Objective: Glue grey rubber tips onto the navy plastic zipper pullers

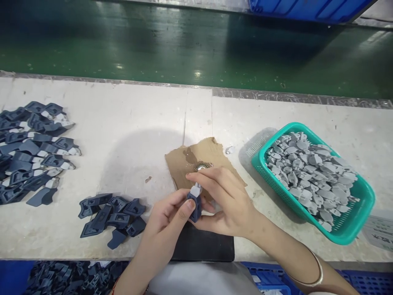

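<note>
My left hand (170, 223) pinches a dark blue plastic part (194, 212) between thumb and fingers, above the cardboard. A small light grey piece (195, 190) sticks up from its top end. My right hand (229, 200) is closed around the same two pieces, its index finger by the grey tip and its thumb at the blue part's lower end. Just beyond the fingers, a torn piece of cardboard (217, 153) carries a wet brown stain and a small round shiny object (202, 166), partly covered by my right hand.
A green basket (365, 200) of grey pieces stands at right; one loose grey piece (230, 150) lies beside the cardboard. Blue parts (113, 217) lie at left, with joined blue-and-grey ones (33, 151) farther left. A black pad (205, 246) is below my hands; a green belt (153, 49) runs behind.
</note>
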`<state>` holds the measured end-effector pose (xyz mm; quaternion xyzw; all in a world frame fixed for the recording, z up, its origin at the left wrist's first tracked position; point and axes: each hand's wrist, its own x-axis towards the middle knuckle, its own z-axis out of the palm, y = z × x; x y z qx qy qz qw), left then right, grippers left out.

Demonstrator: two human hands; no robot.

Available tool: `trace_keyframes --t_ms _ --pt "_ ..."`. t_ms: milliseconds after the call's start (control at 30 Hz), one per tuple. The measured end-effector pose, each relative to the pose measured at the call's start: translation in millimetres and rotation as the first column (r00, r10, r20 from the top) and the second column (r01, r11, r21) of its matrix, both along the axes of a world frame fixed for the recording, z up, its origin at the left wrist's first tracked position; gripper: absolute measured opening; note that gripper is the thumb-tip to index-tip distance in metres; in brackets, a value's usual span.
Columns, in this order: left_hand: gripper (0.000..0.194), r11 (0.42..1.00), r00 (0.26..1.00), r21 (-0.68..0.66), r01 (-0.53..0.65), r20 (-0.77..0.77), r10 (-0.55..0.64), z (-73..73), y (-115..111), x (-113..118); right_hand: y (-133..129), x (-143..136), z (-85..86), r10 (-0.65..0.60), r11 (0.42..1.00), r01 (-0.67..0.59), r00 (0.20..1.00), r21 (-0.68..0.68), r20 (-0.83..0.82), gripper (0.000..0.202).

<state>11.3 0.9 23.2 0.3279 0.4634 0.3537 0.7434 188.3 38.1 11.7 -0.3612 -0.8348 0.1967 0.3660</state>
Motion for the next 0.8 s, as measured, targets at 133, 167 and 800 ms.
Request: trace_keyframes --t_ms 133,167,800 --pt "0.036 0.999 0.996 -0.035 0.038 0.079 -0.035 -2.7 0 0 1 0 2.2 -0.008 0.997 0.009 1.000 0.070 -0.021 0.046" --pt "0.036 0.998 0.995 -0.045 0.045 0.094 -0.041 -2.8 0 0 1 1 2.3 -0.007 0.997 0.009 1.000 0.083 -0.022 0.044" --pt "0.056 0.988 0.979 -0.028 -0.150 -0.144 0.145 21.3 4 -17 10 74 42.9 -0.657 0.736 0.677 0.715 0.000 0.237 0.018"
